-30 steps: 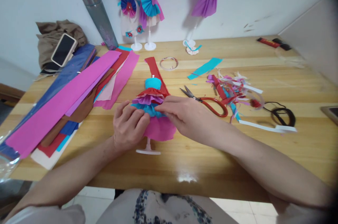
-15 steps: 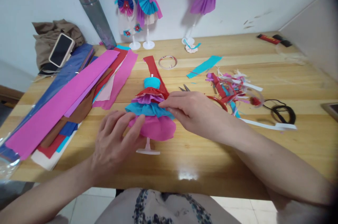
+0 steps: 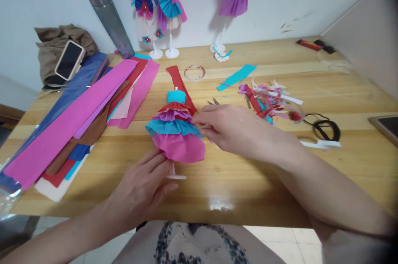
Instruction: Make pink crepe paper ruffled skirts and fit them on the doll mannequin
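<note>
At the middle of my head view, a little left of centre, the dress (image 3: 175, 129) stands on its stand (image 3: 176, 177), the tiers running from blue top through red and purple to a wide blue one and a pink hem. Taking the dress as the dial's centre, my right hand (image 3: 225, 125) is at 3 o'clock, its grip seeming to pinch the blue tier's edge, though the fingertips partly hide the hold.

My left hand (image 3: 141, 181) has changed most: half a second ago its fingers lay over the pink hem, and now it has slid down to 7 o'clock, loosely spread, holding nothing I can make out. Its fingertips are by the hem and the stem; whether they touch the stem, I cannot tell. That leaves both lower tiers in plain sight, and I judge the right edge is the part being worked.

Behind the dress, toward 12 o'clock, lies the red strip (image 3: 178, 77). Scissors (image 3: 214, 101) show only their tips near 2 o'clock, with scraps (image 3: 264, 100) beyond. Stacked paper (image 3: 71, 121) fills 9 o'clock on the table (image 3: 224, 193).
</note>
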`<state>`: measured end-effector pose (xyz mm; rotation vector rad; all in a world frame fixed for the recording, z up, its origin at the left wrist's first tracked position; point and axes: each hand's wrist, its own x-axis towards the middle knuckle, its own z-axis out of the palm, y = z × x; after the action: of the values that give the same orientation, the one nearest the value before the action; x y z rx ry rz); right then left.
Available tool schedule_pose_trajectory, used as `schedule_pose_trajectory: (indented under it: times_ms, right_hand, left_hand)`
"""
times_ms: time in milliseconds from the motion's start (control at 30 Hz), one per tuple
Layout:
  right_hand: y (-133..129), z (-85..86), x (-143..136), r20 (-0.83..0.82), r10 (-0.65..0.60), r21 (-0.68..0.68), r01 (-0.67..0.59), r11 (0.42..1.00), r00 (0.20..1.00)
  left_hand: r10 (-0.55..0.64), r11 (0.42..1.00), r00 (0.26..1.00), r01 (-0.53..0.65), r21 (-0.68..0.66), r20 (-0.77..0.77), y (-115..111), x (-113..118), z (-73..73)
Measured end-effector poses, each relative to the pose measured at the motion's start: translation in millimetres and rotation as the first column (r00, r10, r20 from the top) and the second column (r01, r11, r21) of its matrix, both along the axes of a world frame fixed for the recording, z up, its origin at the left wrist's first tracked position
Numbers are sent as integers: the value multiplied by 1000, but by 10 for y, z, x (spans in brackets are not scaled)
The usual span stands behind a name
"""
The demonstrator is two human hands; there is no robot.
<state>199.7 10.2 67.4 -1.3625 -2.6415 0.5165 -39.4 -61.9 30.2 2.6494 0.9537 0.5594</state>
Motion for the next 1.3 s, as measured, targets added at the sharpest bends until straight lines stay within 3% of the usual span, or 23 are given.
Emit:
schedule_pose_trajectory:
  times_ms: [233, 400, 500, 667, 767, 900, 1067, 1167, 1300]
  right_hand:
    - [14, -116, -91, 36, 21, -7, -21, 1000, 999]
    - [29, -168, -168, -90, -8, 20, 10, 1000, 996]
    - [48, -180, -159, -194, -11, 22, 15, 1000, 981]
    - [136, -211, -81, -355, -61, 25, 75, 997, 933]
    - [186, -266, -71, -410, -74, 16, 88, 996, 909]
    - [198, -340, -88, -352, -49, 12, 57, 998, 935]
    - [164, -388, -96, -207, -4, -8, 3, 1000, 978]
    - [154, -396, -133, -144, -24, -24, 21, 999, 989]
    - [161, -395, -184, -134, -75, 10, 77, 997, 988]
  left_hand:
    - [39, 998, 989, -46, -42, -142, -34, 89, -126]
    - [-24, 999, 988, 17, -49, -150, 34, 87, -237]
    - [-21, 998, 995, 16, -60, -93, 67, 53, -238]
    - [81, 993, 991, -71, -94, 102, 130, -24, -269]
    - [130, 973, 970, -86, -213, 204, 141, -82, -332]
    - [224, 918, 940, -115, -380, 256, 111, -150, -401]
    - [258, 882, 941, -136, -451, 220, 95, -165, -380]
    - [216, 898, 956, -115, -424, 199, 98, -152, -330]
    - [149, 956, 977, -102, -275, 154, 97, -109, -249]
